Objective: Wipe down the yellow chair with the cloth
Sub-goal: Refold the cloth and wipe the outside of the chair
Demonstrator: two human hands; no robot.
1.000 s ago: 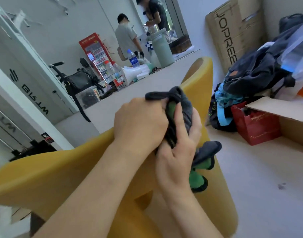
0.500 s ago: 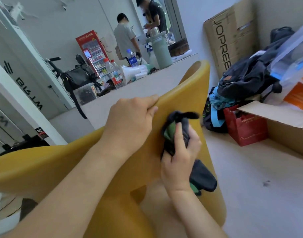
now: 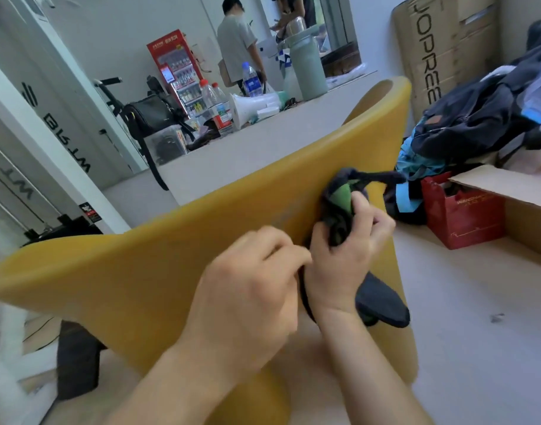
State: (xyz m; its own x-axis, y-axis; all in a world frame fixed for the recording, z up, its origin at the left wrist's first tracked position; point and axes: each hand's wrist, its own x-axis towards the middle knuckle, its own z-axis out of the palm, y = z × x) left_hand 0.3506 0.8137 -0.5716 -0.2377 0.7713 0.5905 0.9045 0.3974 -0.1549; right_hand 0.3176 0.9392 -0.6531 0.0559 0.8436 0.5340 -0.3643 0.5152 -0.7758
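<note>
The yellow chair (image 3: 146,271) fills the lower middle of the head view, its curved back sweeping from lower left up to the upper right. My right hand (image 3: 346,250) grips a dark grey and green cloth (image 3: 339,200) bunched against the inner face of the chair back; a loose end of the cloth hangs below my wrist. My left hand (image 3: 251,286) sits just left of the right one, fingers curled and pinching at the cloth's edge beside the chair surface.
A grey counter (image 3: 238,154) behind the chair carries bottles, a megaphone and a black bag. A red paper bag (image 3: 462,216), an open cardboard box (image 3: 514,191) and a backpack (image 3: 478,118) crowd the floor at right. Two people stand far back.
My left hand has come off the chair's top rim and dropped next to the right hand. The right hand with the cloth stays low on the chair back's inner face.
</note>
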